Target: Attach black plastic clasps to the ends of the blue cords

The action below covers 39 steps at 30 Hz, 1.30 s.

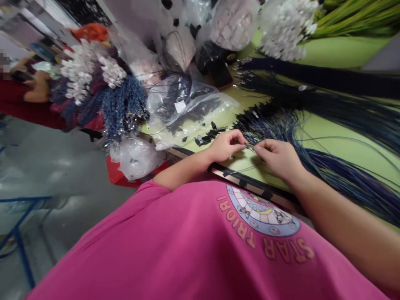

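Note:
Over the green table (353, 135), my two hands meet fingertip to fingertip. My left hand (227, 146) pinches a small dark piece (247, 145) that looks like a connector, mostly covered by the fingers. Just to its right, my right hand (278, 158) pinches a thin wire (251, 149) whose tip reaches the dark piece. Loose black connectors (208, 137) lie beyond my left wrist. Past my fingertips is a bundle of blue and dark wires (281, 127), with a row of black connectors (254, 113) at its ends.
A clear plastic bag (193, 104) lies left of the connectors. Dark cable bundles (312, 73) stretch across the back right. White connectors (286, 31) and yellow-green wires (359, 18) sit at the far edge. Blue twisted wires (121, 104) hang at the left, near another person's arm (37, 87).

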{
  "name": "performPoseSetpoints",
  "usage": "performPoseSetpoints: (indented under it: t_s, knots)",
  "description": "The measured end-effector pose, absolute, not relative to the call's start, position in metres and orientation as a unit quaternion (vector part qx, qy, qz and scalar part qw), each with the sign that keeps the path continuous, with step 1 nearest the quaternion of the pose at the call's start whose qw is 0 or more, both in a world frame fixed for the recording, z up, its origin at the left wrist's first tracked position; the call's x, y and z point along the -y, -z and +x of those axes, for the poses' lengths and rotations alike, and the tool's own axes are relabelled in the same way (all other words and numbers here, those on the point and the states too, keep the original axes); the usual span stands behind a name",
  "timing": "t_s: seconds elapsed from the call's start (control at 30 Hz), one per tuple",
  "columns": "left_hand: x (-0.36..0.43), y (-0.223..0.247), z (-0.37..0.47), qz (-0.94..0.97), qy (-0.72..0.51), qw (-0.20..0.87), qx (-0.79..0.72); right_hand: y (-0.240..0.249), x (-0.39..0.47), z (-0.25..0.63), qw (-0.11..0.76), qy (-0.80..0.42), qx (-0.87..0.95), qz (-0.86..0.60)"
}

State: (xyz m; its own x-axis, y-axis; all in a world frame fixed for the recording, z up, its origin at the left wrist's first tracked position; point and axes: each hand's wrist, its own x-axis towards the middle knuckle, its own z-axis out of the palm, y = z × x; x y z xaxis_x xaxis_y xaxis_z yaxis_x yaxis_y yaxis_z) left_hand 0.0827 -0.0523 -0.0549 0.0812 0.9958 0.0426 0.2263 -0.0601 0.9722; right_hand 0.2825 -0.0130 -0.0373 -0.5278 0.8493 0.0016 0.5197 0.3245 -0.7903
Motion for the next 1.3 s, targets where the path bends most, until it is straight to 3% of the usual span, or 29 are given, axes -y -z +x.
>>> performPoseSetpoints:
  t_s: [0.17,0.33,0.47,0.63,0.8,0.97,1.3]
  knots:
    - [0.051,0.052,0.075,0.584,-0.399,0.295,-0.643,0.039,0.018,0.286,0.321,-0.309,0.79,-0.421]
    - [0.05,0.051,0.071,0.588,-0.396,0.254,-0.658,0.048,0.029,0.278,0.219,-0.353,0.876,-0.244]
    - [0.053,0.05,0.062,0.55,-0.473,0.347,-0.595,0.048,0.03,0.276,0.166,-0.446,0.846,-0.24]
    - [0.07,0.038,0.056,0.493,-0.49,0.512,-0.505,0.042,0.028,0.279,0.199,-0.522,0.776,-0.294]
    - [0.076,0.029,0.059,0.246,-0.542,0.657,-0.462,0.04,0.029,0.278,0.181,-0.562,0.729,-0.347]
    - [0.071,0.023,0.063,0.066,-0.6,0.663,-0.444,0.041,0.026,0.279,0.194,-0.517,0.752,-0.359]
    - [0.083,0.026,0.074,0.262,-0.519,0.641,-0.501,0.046,0.026,0.28,0.223,-0.425,0.795,-0.37]
